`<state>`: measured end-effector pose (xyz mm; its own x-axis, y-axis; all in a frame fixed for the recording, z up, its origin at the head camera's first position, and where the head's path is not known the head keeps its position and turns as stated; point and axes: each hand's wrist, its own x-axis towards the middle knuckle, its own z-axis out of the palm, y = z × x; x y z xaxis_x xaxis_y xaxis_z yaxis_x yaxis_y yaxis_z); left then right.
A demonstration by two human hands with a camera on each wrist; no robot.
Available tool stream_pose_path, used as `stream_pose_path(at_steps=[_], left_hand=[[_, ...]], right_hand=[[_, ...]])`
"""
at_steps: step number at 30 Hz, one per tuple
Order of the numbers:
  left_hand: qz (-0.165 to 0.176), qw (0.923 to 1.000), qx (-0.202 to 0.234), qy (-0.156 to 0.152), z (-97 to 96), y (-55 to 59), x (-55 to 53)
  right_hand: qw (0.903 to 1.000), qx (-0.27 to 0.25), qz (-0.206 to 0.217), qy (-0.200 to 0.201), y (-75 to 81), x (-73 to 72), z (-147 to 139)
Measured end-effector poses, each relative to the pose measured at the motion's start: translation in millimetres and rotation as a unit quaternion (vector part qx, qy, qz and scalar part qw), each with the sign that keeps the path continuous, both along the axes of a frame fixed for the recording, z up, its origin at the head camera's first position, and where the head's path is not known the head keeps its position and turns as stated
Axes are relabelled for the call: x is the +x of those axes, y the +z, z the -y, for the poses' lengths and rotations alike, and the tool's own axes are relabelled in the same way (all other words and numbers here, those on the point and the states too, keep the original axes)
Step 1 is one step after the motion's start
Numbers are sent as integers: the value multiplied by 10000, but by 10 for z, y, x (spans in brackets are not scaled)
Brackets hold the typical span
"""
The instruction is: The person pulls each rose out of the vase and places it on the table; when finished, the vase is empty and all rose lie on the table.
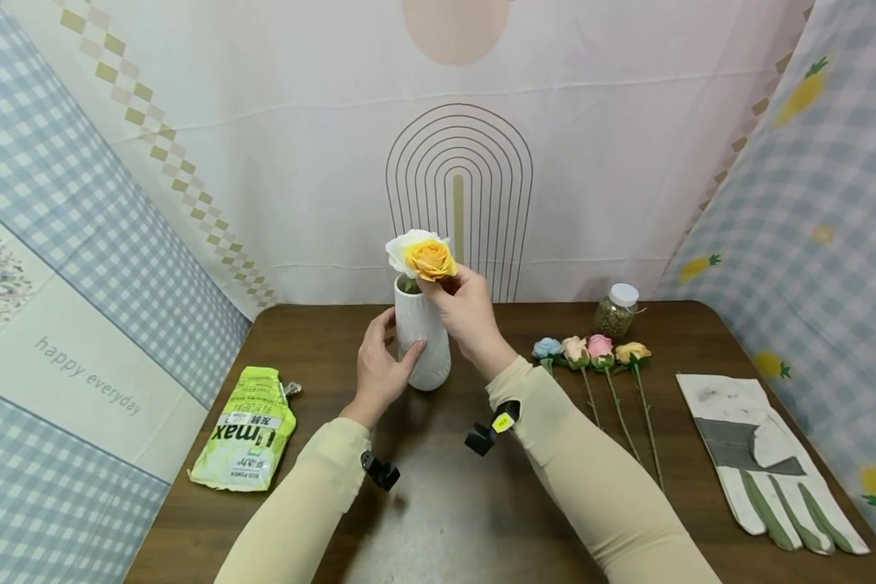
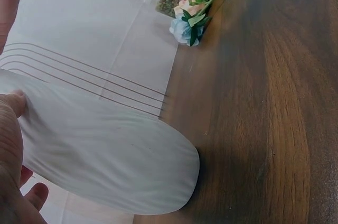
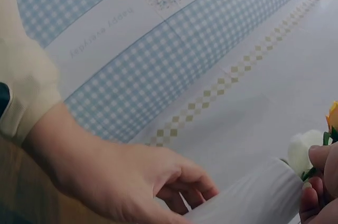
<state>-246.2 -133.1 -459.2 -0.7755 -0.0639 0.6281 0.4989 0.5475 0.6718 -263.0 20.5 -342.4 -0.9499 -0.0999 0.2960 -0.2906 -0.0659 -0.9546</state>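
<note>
A white ribbed vase [image 1: 425, 349] stands upright on the table, with my left hand [image 1: 384, 365] gripping its side. In the left wrist view the thumb and fingers wrap the vase [image 2: 111, 145]. Just over the rim, my right hand [image 1: 470, 312] pinches a yellow rose [image 1: 432, 259] close under its bloom. A white rose [image 1: 401, 247] sits beside it at the vase mouth. The right wrist view shows the right fingertips [image 3: 317, 156] at the stem under the yellow rose [image 3: 332, 117], next to the white rose [image 3: 303, 152]. Most of the stem is hidden.
To the right lie a blue rose [image 1: 547, 349], a peach rose [image 1: 575, 350], a pink rose [image 1: 600, 349] and a yellow-orange rose [image 1: 633, 354]. Behind them stands a lidded jar [image 1: 616, 312]. A work glove [image 1: 766, 462] lies far right, a green bag [image 1: 248, 430] left.
</note>
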Motion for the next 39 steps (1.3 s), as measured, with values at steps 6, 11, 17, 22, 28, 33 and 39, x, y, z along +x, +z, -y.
stream_pose_path(at_steps=[6, 11, 17, 22, 28, 33, 39], left_hand=[[-89, 10000, -2, -13, 5, -5, -7], [-123, 9999, -47, 30, 7, -1, -10], [-76, 10000, -22, 18, -2, 4, -4], [-127, 9999, -17, 30, -7, 4, -1], [-119, 9999, 23, 18, -9, 12, -6], [-147, 9999, -49, -54, -20, 21, -6], [-253, 9997, 14, -34, -28, 14, -4]], right_hand=[[9988, 400, -186, -216, -93, -91, -46], [9953, 607, -492, -567, -99, -112, -87], [9958, 224, -572, -681, -44, -96, -102], [9956, -706, -487, -389, -6, -104, -108], [9884, -1461, 79, 403, -13, -124, -138], [9902, -1268, 292, 506, -18, -125, -154], [9998, -42, 61, -177, -40, -120, -169]])
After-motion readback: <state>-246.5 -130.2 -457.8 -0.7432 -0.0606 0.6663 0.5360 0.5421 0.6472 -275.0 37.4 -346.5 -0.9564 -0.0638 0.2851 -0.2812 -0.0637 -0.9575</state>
